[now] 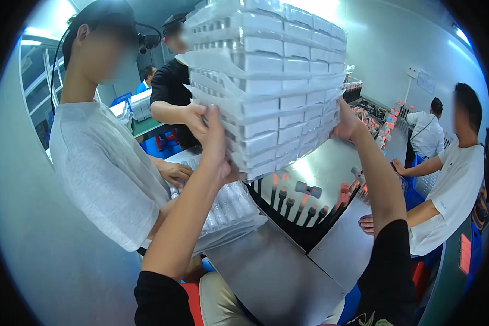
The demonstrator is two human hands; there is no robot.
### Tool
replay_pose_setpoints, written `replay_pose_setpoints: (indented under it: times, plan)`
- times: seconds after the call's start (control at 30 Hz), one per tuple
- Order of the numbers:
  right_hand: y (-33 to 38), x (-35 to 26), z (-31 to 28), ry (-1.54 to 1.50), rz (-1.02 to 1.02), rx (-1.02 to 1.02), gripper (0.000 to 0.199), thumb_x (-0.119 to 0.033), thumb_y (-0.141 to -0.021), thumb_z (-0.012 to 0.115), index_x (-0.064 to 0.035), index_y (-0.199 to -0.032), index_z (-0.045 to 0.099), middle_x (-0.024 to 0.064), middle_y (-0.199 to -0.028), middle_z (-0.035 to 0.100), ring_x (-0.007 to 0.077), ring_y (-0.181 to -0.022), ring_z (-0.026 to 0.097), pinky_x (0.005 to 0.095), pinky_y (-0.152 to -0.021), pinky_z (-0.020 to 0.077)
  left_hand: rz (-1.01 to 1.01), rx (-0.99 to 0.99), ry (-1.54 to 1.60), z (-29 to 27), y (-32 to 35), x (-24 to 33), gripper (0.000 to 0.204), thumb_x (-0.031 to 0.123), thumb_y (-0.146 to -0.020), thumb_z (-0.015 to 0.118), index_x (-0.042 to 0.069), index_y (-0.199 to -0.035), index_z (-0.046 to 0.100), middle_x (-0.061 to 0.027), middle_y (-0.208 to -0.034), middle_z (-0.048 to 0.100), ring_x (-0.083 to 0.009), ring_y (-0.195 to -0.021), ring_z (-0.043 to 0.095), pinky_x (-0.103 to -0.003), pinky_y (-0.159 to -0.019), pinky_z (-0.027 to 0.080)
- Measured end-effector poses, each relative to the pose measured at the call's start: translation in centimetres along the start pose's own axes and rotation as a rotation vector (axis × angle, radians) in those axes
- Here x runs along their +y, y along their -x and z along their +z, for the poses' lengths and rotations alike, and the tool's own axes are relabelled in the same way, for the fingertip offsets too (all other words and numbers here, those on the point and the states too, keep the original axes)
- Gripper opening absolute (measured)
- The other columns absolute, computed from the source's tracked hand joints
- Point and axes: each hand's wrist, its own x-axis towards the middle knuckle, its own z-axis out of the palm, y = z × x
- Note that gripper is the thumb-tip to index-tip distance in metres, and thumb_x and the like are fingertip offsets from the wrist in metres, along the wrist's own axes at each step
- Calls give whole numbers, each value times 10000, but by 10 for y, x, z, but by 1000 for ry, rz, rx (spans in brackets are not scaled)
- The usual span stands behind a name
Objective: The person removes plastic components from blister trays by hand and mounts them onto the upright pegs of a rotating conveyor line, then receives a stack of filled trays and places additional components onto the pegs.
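Observation:
A tall stack of white plastic trays, with thin plastic sheets between the layers, is held up in front of me above the metal machine. My left hand grips its near left side, low down, fingers pointing up. On the right side my right hand presses against the lower layers, its fingers partly hidden by the stack. A co-worker's hand in a black sleeve also reaches the left side of the stack, right beside my left hand.
Below the stack, a metal machine table has black posts around its rim, some with orange tops. Left of it lie clear-wrapped trays, where a person in a white shirt works. Another person sits on the right.

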Motion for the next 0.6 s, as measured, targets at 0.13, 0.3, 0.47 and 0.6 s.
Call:
replay_pose_setpoints:
  times: [0.13, 0.3, 0.47, 0.6]
  plan:
    - [33, -12, 47, -16, 113, -125, 833, -761, -982, 328, -180, -1574, 404, 88, -1596, 455, 405, -1420, 453, 685, -1117, 338, 76, -130, 257, -25, 30, 37, 878, 769, -961, 396, 118, -1549, 439, -162, -1543, 494, -390, -1369, 519, -558, -1156, 402]
    - [-30, -10, -13, 365, -119, -70, 562, -551, -1020, 458, -147, -1379, 611, 107, -1379, 651, 292, -1253, 626, 569, -1059, 497, -39, -66, 161, -33, 13, 50, 901, 789, -939, 377, 126, -1546, 447, -178, -1526, 511, -394, -1346, 542, -589, -1134, 409]
    - [-18, 15, 77, 353, -162, -136, 529, -525, -1022, 467, -136, -1337, 639, 106, -1339, 674, 292, -1210, 651, 562, -1041, 518, 25, 52, 230, -93, -16, 32, 923, 792, -891, 505, 97, -1498, 493, -178, -1449, 571, -390, -1280, 587, -568, -1087, 486]
    - [27, 29, 92, 181, -183, -71, 529, -524, -1020, 469, -133, -1334, 639, 104, -1331, 677, 301, -1192, 659, 563, -1034, 524, 207, -191, 162, -81, 22, 35, 902, 756, -940, 478, 100, -1556, 409, -187, -1487, 528, -364, -1264, 604, -510, -1047, 528]
